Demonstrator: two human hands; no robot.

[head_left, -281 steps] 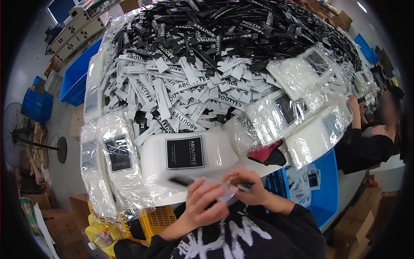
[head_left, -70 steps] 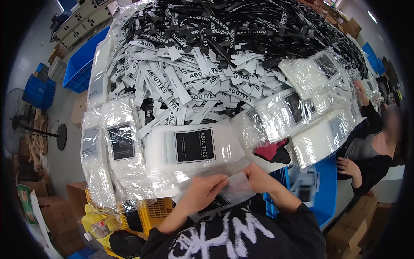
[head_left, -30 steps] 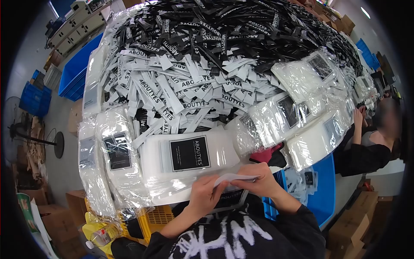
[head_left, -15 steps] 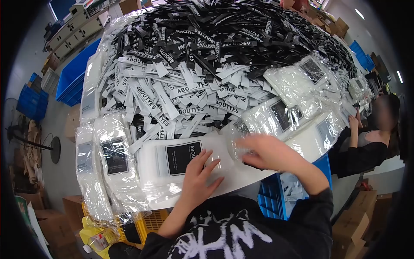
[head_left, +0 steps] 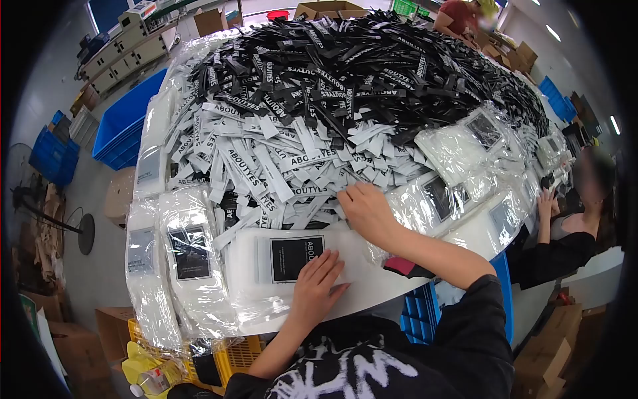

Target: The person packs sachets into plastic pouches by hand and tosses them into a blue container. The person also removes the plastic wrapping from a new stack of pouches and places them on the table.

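Spread open, left hand (head_left: 318,284) on flat milky plastic bags (head_left: 243,276); right hand (head_left: 367,211) curled, contents unclear, by overlapping white printed strips (head_left: 310,191), whose tangle might snag extras.

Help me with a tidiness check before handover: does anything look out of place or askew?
A crumpled pink-and-black item looks out of place near the table's edge, unlike the wrapped packs beside it. A clear bottle also lies tilted by the yellow crate, perhaps just set aside.
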